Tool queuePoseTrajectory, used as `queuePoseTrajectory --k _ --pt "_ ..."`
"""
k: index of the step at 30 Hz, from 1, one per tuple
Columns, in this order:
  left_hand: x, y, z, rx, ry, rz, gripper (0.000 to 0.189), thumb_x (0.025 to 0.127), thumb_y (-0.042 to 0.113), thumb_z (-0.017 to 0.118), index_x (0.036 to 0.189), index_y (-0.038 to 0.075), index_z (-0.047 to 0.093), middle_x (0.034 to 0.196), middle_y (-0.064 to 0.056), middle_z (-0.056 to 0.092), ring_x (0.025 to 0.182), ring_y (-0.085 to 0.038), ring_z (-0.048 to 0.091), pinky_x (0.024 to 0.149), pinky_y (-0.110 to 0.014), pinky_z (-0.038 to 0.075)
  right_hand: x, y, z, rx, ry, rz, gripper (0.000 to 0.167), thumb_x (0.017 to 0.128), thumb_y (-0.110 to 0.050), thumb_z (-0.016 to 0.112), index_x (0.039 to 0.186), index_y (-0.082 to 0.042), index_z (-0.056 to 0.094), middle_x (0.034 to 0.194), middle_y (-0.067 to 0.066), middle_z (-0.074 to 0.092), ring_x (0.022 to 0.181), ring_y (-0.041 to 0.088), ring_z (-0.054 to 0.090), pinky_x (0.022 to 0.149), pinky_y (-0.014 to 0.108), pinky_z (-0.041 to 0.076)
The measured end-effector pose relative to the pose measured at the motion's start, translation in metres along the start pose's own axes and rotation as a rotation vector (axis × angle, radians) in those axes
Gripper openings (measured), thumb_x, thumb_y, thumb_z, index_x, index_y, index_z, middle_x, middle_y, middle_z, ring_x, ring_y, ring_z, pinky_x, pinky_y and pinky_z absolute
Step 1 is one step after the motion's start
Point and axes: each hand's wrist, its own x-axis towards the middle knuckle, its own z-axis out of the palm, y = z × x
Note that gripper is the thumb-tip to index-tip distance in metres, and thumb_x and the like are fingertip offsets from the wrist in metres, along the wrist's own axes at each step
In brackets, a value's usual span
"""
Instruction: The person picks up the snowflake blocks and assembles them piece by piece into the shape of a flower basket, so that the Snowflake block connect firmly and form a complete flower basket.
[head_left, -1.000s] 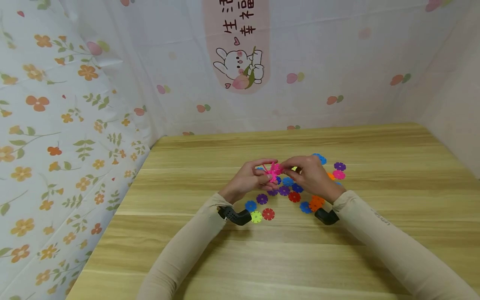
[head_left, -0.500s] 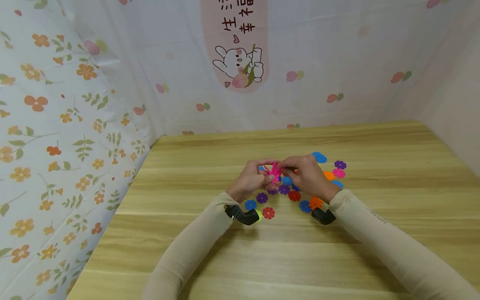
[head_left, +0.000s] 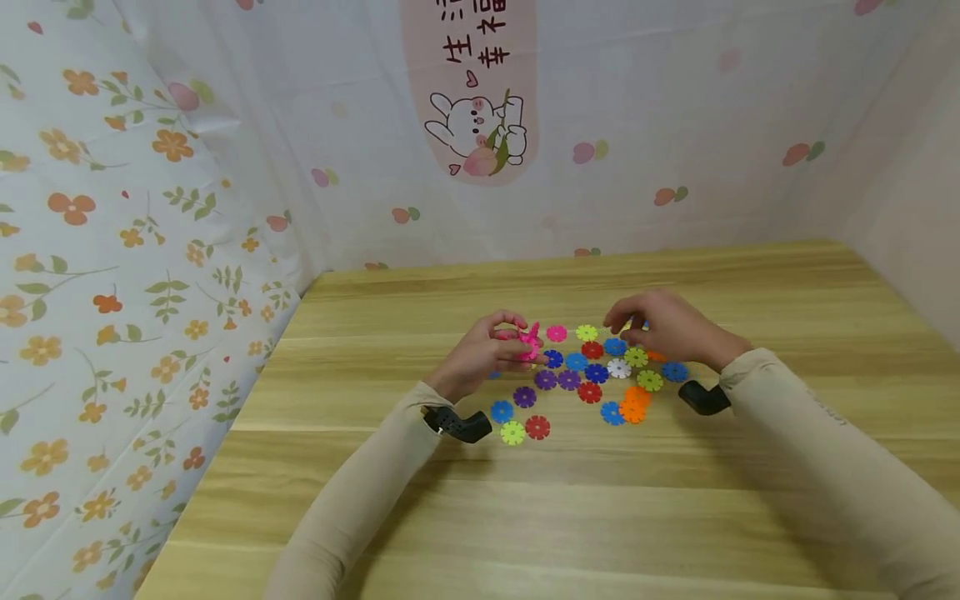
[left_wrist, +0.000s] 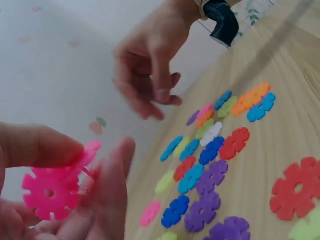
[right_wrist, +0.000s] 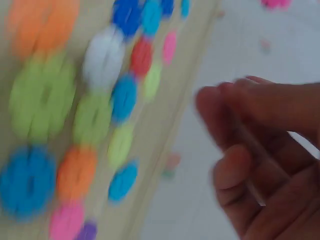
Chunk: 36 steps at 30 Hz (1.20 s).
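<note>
Several pink notched plastic snowflake discs, slotted together into a small cluster (head_left: pixel 531 343), are pinched between the thumb and fingers of my left hand (head_left: pixel 476 357). In the left wrist view, one flat pink disc (left_wrist: pixel 50 195) of that cluster faces the camera, with another standing at an angle beside the thumb. My right hand (head_left: pixel 671 327) hovers above the right part of the loose discs, its fingers loosely bent. Nothing shows between those fingers in the right wrist view, where the right hand (right_wrist: pixel 270 150) is blurred. A single pink disc (head_left: pixel 557 333) lies on the table between the hands.
Loose discs are spread on the wooden table (head_left: pixel 480 517): among them a white disc (head_left: pixel 618 368), a blue disc (head_left: pixel 674 372), a purple disc (head_left: pixel 525 397), a red disc (head_left: pixel 537 427) and overlapping orange discs (head_left: pixel 633 407). A printed curtain (head_left: pixel 645 125) hangs behind the table.
My right hand has let go of the pink cluster and moved right, over the loose discs. My left hand has shifted slightly left with the cluster.
</note>
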Motion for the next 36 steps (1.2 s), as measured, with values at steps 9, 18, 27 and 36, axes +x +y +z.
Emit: queuePoseTrajectory --k 9,18,27,36 --pt "-0.001 -0.005 -0.003 0.008 -0.055 0.050 0.048 0.100 -0.003 0.052 0.146 0.014 0.049 0.099 -0.008 0.060 0.093 -0.016 0.075 0.102 -0.042 0.055 -0.030 0.066 -0.009 -0.163 -0.051 0.098 0.017 0.081 0.003 0.076 0.090 -0.010 0.079 0.095 0.008 0.077 0.072 0.013 0.061 0.066 0.027 0.052" --pt "0.000 -0.004 0.003 0.054 -0.105 0.065 0.048 0.102 0.002 0.053 0.147 0.017 0.050 0.113 -0.013 0.064 0.113 -0.031 0.071 0.107 -0.048 0.050 -0.035 0.079 0.001 -0.234 -0.038 0.046 0.022 0.078 -0.005 0.084 0.099 -0.002 0.078 0.080 0.002 0.063 0.067 0.011 0.052 0.060 0.022 0.048" --pt "0.001 -0.005 0.008 0.074 -0.118 0.052 0.050 0.101 0.000 0.053 0.146 0.020 0.051 0.121 -0.015 0.056 0.115 -0.035 0.069 0.107 -0.051 0.049 -0.031 0.081 -0.007 -0.169 -0.039 0.104 0.016 0.078 -0.002 0.082 0.086 -0.014 0.074 0.088 0.003 0.073 0.070 0.012 0.057 0.064 0.024 0.051" --pt "0.003 -0.007 0.012 0.060 -0.164 0.056 0.048 0.102 0.003 0.053 0.146 0.023 0.051 0.135 -0.021 0.058 0.114 -0.032 0.071 0.110 -0.050 0.047 -0.023 0.033 0.001 0.080 0.051 0.063 0.014 0.093 -0.004 0.068 0.104 -0.003 0.077 0.084 0.006 0.078 0.065 0.013 0.068 0.059 0.020 0.053"
